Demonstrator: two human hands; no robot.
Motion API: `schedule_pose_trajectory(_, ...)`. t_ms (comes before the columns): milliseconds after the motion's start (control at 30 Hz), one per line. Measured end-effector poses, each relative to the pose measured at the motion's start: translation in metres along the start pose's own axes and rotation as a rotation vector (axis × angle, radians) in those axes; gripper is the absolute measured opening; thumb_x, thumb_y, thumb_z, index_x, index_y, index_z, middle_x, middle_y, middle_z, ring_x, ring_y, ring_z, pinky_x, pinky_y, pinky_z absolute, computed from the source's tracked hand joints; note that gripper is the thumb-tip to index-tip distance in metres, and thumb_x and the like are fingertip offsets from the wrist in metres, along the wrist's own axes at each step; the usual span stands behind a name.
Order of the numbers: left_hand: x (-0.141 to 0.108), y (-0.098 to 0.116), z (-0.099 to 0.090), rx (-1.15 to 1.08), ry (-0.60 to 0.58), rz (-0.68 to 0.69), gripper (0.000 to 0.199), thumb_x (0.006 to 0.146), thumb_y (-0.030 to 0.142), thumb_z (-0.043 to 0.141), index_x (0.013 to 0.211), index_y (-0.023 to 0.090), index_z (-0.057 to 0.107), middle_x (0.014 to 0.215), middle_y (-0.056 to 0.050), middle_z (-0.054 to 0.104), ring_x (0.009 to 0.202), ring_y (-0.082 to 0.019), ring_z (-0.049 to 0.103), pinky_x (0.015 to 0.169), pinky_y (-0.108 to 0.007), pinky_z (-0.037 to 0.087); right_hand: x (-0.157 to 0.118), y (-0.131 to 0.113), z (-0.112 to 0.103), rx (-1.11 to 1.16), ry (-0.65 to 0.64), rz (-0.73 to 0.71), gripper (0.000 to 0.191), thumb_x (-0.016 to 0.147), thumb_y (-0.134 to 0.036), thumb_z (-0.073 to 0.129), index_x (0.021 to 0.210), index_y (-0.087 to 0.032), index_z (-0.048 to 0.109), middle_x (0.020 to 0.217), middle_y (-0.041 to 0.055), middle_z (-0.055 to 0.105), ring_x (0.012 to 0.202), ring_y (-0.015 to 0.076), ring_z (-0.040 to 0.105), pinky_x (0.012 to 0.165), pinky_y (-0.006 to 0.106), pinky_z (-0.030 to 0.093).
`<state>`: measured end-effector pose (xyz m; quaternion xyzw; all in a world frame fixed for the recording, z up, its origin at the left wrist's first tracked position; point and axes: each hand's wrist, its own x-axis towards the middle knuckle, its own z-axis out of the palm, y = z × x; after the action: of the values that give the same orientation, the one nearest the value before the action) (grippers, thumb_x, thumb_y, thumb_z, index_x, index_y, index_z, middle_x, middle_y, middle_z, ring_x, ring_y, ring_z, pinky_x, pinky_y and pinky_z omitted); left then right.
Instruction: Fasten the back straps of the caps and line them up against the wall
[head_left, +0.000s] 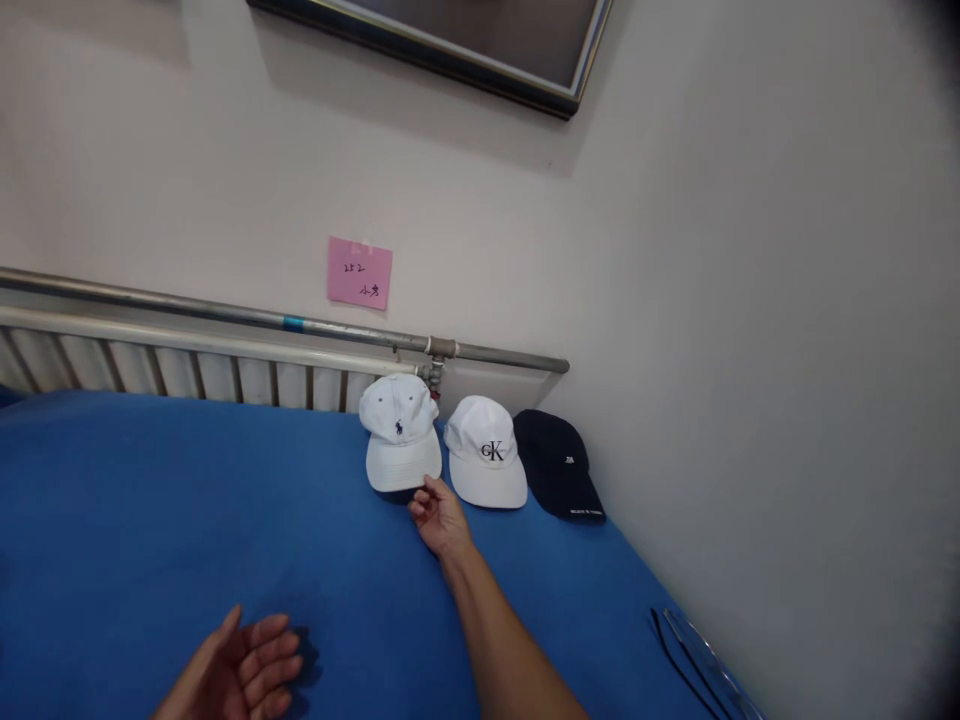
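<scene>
My right hand [439, 514] pinches the brim of a white baseball cap [399, 425] with a small dark rider logo, at the far side of the blue surface. The brim is slightly raised, with a dark shadow under it. Just right of it sits a second white cap [486, 450] with black letters on its front. Beyond that a black cap [559, 462] with small white lettering lies by the right wall. My left hand [251, 672] is at the bottom, fingers apart and palm partly turned up, holding nothing.
The blue cover [187, 520] spreads beneath everything. A radiator [217, 375] and a metal pipe [360, 333] run along the back wall. A pink note [359, 273] is taped above. Black straps or cords [684, 660] lie at the lower right. A frame [450, 65] hangs high up.
</scene>
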<state>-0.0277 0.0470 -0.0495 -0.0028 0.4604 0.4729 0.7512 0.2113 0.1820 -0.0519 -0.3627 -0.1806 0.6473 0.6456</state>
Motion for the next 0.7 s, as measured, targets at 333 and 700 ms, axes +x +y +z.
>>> schedule_pose_trajectory(333,-0.023,-0.001,0.01,0.082,-0.013,0.053,0.019,0.09,0.023,0.051,0.087,0.007,0.062,0.069,-0.014,0.069,0.057,-0.024,0.067,0.05,-0.031,0.053,-0.017,0.001,0.0,0.065,0.089,0.008,0.029,0.071,-0.012,0.068,0.065,-0.02,0.041,0.053,-0.009,0.043,0.044,0.0038,0.042,0.039,0.015,0.029)
schedule_pose_trajectory(700,-0.031,-0.003,0.013,0.137,-0.036,0.106,0.023,0.093,0.023,0.05,0.084,0.006,0.062,0.069,-0.014,0.068,0.056,-0.022,0.066,0.05,-0.03,0.052,-0.019,0.006,-0.011,-0.03,0.056,-0.048,0.024,0.082,-0.021,0.064,0.068,-0.019,0.044,0.058,-0.0058,0.05,0.048,0.0064,0.05,0.04,0.016,0.033)
